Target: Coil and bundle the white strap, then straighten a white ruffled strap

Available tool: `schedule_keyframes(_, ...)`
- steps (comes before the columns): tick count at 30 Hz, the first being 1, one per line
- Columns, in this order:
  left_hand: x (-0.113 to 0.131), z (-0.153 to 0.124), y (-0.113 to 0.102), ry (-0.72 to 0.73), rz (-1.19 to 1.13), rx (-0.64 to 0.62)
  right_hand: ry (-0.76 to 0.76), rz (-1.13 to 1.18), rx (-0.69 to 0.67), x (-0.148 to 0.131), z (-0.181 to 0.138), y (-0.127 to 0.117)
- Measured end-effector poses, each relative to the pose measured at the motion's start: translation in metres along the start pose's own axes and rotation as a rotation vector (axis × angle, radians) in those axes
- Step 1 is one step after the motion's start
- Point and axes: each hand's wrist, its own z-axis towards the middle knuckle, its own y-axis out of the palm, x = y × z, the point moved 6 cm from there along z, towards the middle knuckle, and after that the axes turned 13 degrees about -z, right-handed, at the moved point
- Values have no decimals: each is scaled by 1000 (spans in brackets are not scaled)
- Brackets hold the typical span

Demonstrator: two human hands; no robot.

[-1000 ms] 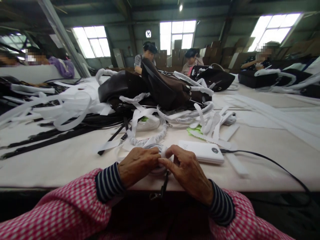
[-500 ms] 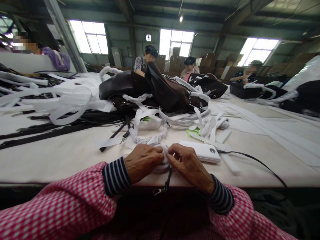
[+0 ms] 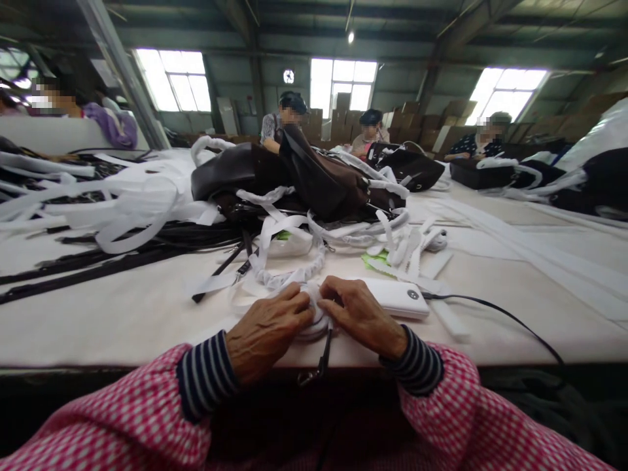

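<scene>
Straps: black straps [image 3: 98, 268] are laid loose at the left.
Left hand [image 3: 267, 330]: fingers closed on the white-wrapped strap [image 3: 294, 273] at the table edge [image 3: 122, 356].
Right hand [image 3: 363, 314]: pinched shut on the same wrap.
Progress: wrapping judged nearly done; the clasp [image 3: 307, 377] is left bare.
Change: both hands are seen drawn slightly nearer than before.
Power bank [image 3: 400, 297]: beside the right hand.

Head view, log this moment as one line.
left hand: pinching white wrap | right hand: pinching same wrap | strap clip: hanging off table edge | power bank: beside right hand
</scene>
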Motion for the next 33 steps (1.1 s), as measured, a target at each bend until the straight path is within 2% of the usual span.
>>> schedule_keyframes(5, -8, 6, -7, -62, -78, 92, 10, 68, -53, -4, 3, -1)
schedule_keyframes(11, -2, 20, -5, -95, -36, 120, -41, -74, -97, -15, 16, -6)
schedule_keyframes(14, 1, 18, -2, -115, 4, 184, -5, 41, -158, -9, 24, -3)
schedule_keyframes(18, -3, 12, 1, -80, -50, 204, 67, 218, -229, -1, 31, 1)
schedule_keyframes(23, -10, 2, 4, -57, -61, 306, -21, 57, -147, -9, 39, -7)
schedule_keyframes(27, -16, -1, 10, -19, -133, 406, -71, 49, -175, -14, 38, -8)
schedule_keyframes(30, -16, -1, 12, 16, -139, 430, -177, -100, -149, -22, 32, -10)
schedule_keyframes(33, -15, -2, 9, 14, -107, 466, -285, -235, -198, -27, 22, -8)
